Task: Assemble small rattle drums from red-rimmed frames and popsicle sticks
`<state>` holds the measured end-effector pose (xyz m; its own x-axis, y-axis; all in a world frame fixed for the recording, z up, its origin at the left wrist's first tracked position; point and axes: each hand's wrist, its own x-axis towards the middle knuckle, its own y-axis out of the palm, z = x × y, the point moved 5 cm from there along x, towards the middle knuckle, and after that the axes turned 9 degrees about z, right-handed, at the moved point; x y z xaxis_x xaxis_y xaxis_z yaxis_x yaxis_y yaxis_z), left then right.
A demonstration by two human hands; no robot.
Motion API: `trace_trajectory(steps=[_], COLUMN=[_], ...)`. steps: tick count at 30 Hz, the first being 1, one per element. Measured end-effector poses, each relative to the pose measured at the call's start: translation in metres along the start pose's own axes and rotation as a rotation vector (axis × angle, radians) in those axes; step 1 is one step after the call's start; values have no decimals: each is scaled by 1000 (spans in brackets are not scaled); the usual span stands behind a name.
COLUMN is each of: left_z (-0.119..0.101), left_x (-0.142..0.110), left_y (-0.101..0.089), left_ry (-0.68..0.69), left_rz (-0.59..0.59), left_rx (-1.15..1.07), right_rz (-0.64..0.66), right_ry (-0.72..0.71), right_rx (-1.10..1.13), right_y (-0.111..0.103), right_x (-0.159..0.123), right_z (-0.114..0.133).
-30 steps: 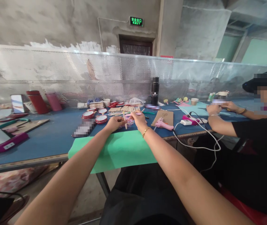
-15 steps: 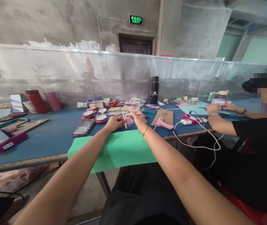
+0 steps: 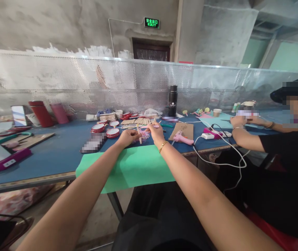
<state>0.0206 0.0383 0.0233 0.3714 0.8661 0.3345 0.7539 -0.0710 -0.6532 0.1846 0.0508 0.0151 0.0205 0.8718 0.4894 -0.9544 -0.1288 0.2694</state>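
Observation:
My left hand (image 3: 128, 136) is closed on an upright pale wooden stick (image 3: 138, 133), just past the far edge of a green sheet (image 3: 133, 167). My right hand (image 3: 156, 131), with a gold bracelet at the wrist, pinches a thin pink strip (image 3: 154, 126) close to the stick's top. A small pile of pink and purple bits (image 3: 145, 135) lies on the blue table (image 3: 60, 153) between and behind my hands. More wooden sticks (image 3: 135, 121) lie further back.
A pink glue gun (image 3: 182, 139) rests on brown card, its white cable hanging off the table edge. Round red tins (image 3: 112, 132), a black flask (image 3: 173, 101) and red cups (image 3: 41, 113) stand around. A person in black works at the right. A perforated metal screen (image 3: 60, 83) backs the table.
My right hand has shifted slightly with the pink strip near the stick's top; the left hand keeps the stick upright in the same place.

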Motion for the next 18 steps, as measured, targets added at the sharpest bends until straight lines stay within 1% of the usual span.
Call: trace_trajectory(steps=[5, 10, 15, 18], left_z=[2, 2, 3, 3], left_x=[0, 1, 1, 1], left_y=[0, -1, -1, -1], left_ry=[-1, 6, 5, 5], left_rz=[-9, -15, -21, -13], left_rx=[-1, 5, 1, 2], right_rz=[52, 17, 59, 42], right_ry=[4, 7, 10, 10], right_rx=[4, 7, 7, 5], right_y=[4, 1, 5, 3], right_x=[-1, -2, -2, -2], right_z=[2, 2, 3, 2])
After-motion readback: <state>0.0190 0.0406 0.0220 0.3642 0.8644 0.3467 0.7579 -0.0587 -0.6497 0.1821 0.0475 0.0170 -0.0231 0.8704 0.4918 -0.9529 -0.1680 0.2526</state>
